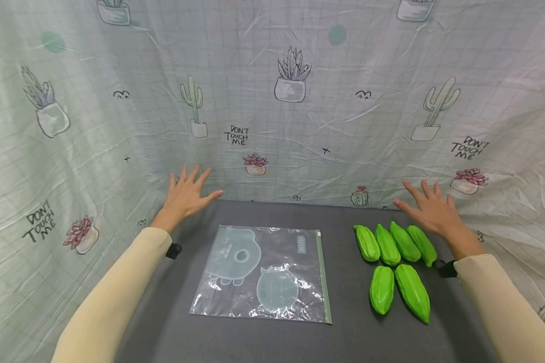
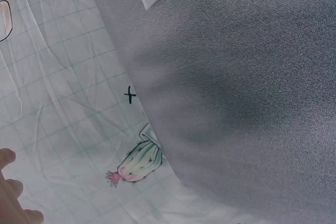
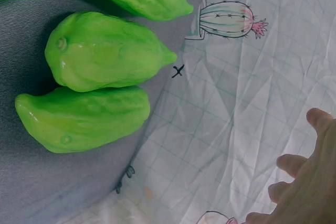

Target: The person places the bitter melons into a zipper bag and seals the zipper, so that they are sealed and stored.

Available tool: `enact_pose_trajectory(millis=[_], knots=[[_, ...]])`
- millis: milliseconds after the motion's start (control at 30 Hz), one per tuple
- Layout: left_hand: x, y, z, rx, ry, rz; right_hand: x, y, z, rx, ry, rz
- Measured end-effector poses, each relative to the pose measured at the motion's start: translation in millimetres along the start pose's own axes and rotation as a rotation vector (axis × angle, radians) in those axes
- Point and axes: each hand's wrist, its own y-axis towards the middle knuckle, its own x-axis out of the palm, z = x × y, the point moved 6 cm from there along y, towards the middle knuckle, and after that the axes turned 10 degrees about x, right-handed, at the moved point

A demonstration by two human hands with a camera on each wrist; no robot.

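Observation:
My left hand (image 1: 186, 197) is raised over the table's far left corner, fingers spread, holding nothing. Its fingertips (image 2: 9, 184) show at the lower left of the left wrist view. On the far right my right hand (image 1: 433, 209) hovers with spread fingers, just beyond the green vegetables, and it too holds nothing. Several bright green, ridged, pointed vegetables (image 1: 407, 242) lie there in two rows, a pair in the nearer row. Between the hands a clear zip bag (image 1: 240, 297) lies flat, printed with pale cartoon animals, its green zip edge (image 1: 323, 277) facing right.
A dark grey cloth (image 1: 236, 343) covers the table. Behind it and along both sides hangs a pale curtain (image 1: 272, 121) printed with potted cacti and lettering, close to both hands. Black wrist straps (image 1: 173, 250) show at the sleeve ends.

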Motion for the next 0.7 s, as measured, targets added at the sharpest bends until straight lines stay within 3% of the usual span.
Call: enact_pose_trajectory(millis=[700], knots=[[-3.6,-1.3,3.1,-0.011,-0.005,0.006,-0.4,-3.0,2.6,-0.009,0.018,0.015]])
